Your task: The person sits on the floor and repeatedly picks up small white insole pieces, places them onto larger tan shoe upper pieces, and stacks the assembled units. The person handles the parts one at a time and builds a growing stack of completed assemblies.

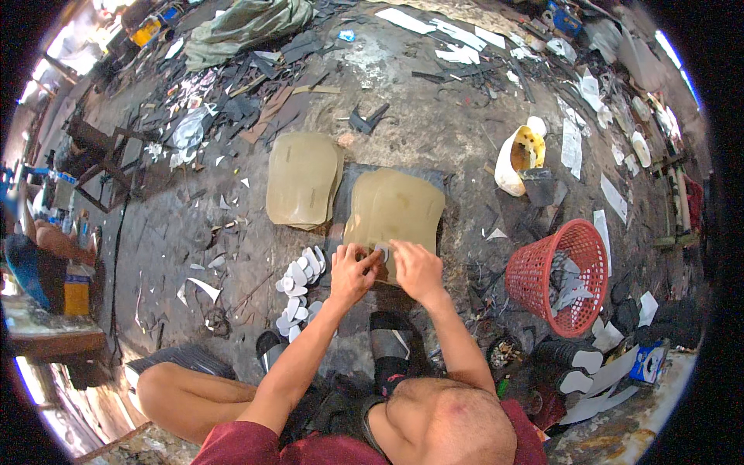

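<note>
Before me lies a stack of translucent olive-tan sheets with curved sides (403, 203), resting on a dark flat board (364, 168). At its near edge, between my hands, is a small flat whitish piece (382, 249). My left hand (354, 273) pinches this piece from the left, fingers bent and closed. My right hand (418, 269) is over the stack's near right part, its fingers curled and closed near the piece; whatever its fingertips grip is too small to make out. Left of my left hand, several rounded white pieces (297, 277) lie overlapped in a row.
A second olive-tan sheet stack (304, 178) lies at the far left of the first. To the right stand a red mesh basket (518, 267) holding grey-white scraps and a cut-open white container (508, 167) with yellowish stains. Dark scraps (291, 108) cover the far floor. Another person's arm (66, 242) shows at left.
</note>
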Tool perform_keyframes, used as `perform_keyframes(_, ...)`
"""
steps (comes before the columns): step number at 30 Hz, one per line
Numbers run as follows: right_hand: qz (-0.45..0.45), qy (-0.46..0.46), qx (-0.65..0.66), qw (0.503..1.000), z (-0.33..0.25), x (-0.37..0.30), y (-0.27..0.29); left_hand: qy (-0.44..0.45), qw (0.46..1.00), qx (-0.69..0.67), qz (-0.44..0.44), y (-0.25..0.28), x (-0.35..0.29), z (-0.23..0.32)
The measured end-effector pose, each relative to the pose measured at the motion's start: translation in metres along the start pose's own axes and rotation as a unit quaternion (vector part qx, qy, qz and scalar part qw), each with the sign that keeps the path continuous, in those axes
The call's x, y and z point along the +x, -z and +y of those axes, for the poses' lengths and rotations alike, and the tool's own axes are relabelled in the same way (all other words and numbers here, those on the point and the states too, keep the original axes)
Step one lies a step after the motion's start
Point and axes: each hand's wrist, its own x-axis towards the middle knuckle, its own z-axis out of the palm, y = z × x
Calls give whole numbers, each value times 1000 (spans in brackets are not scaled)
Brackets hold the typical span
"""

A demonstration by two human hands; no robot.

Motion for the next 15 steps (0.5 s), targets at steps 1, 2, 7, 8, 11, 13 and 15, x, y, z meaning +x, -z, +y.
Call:
perform_keyframes(1, -7, -50, 18, 999, 3, 5, 7, 10, 1000, -8, -3, -1, 1, 0)
perform_keyframes(2, 14, -74, 41, 996, 4, 8, 11, 22, 1000, -17, -6, -2, 0, 1)
perform_keyframes(7, -29, 42, -3, 999, -3, 2, -1, 1, 1000, -14, 17, -3, 2, -4)
perform_keyframes(8, -13, 57, -37, 998, -6, -1, -6, -6, 1000, -15, 27, -3, 2, -5)
perform_keyframes(11, -24, 44, -112, 992, -11, -3, -16, 13, 999, -23, 27, -2, -3, 1)
perform_keyframes(13, -72, 16, -82, 994, -11, 10, -15, 18, 999, -6, 43, -2, -7, 10)
perform_keyframes(15, -144, -37, -79, 986, -8, 31, -10, -13, 994, 36, 99, -2, -14, 24)
